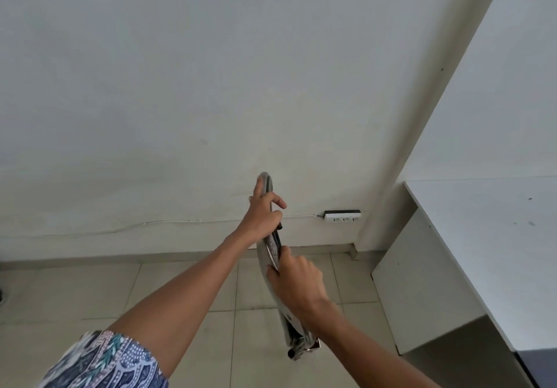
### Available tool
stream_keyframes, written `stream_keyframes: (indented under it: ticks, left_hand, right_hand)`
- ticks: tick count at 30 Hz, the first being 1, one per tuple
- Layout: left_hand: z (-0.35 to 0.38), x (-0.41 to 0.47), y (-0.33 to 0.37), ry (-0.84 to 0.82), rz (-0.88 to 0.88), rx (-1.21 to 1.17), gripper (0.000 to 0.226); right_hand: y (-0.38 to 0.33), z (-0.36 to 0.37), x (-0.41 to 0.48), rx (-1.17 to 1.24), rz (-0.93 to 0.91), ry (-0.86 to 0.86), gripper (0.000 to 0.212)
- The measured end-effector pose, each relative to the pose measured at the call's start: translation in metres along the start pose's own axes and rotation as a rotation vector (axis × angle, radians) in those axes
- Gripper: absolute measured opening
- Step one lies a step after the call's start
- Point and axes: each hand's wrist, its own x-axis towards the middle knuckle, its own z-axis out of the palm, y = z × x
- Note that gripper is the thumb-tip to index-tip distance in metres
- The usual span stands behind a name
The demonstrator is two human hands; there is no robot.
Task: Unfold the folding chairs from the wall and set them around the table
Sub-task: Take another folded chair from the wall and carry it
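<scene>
- My left hand (263,214) is closed around the upper part of the folded chair (272,253). The forefinger reaches up along the curved top end and one finger sticks out loose on the far side.
- My right hand (297,282) grips the same chair lower down. The thumb lies on the dark inner edge and the fingers wrap the pale frame from my side.
- Both hands touch the chair, with a short bare stretch of frame between them. The right hand is nearer to me and the left is farther out and higher.
- The chair is still folded flat, seen nearly edge-on. Its long axis runs from the rounded top above my left hand, down and slightly right past my right hand, to its metal foot end (297,348) just below my right wrist.
- I judge that the next move turns on this line: the two flat parts must be pulled apart across it, one hand on each part. I cannot tell from here which part each hand holds.
- The table (482,237) stands to the right of my right hand, well apart from the chair, with its white side panel toward me.
- Beyond my left hand is the wall (180,86), with a power strip (343,216) low on it, right of that hand.
- I can read no brand, label or writing on anything.
</scene>
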Motion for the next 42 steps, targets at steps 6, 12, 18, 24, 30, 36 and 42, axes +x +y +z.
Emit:
stream_keyframes:
  ticks: [6,12,18,24,30,36,42]
  left_hand:
    - [0.011,0.031,0.011,-0.054,0.031,0.062,0.029]
    - [0.02,0.046,0.004,-0.007,0.085,0.191,0.021]
    - [0.03,0.038,-0.006,0.068,0.081,0.136,0.034]
    - [0.015,0.044,-0.012,-0.026,0.107,0.198,0.048]
    - [0.031,0.047,0.003,-0.006,0.121,0.158,0.05]
    - [0.052,0.046,0.019,0.057,0.12,0.236,0.044]
    - [0.053,0.046,0.019,0.157,0.122,0.69,0.028]
  right_hand:
    - [0.005,-0.009,0.02,0.07,0.082,0.0,0.017]
    - [0.009,0.004,0.03,0.13,0.142,0.111,0.032]
    - [0.023,0.021,0.034,0.888,0.198,0.053,0.057]
    - [0.066,0.045,0.047,0.949,0.409,0.098,0.033]
    - [0.094,0.077,0.063,0.612,0.352,-0.105,0.043]
    - [0.118,0.114,0.078,0.502,0.257,-0.383,0.075]
    - [0.142,0.152,0.092,0.305,0.187,-0.331,0.098]
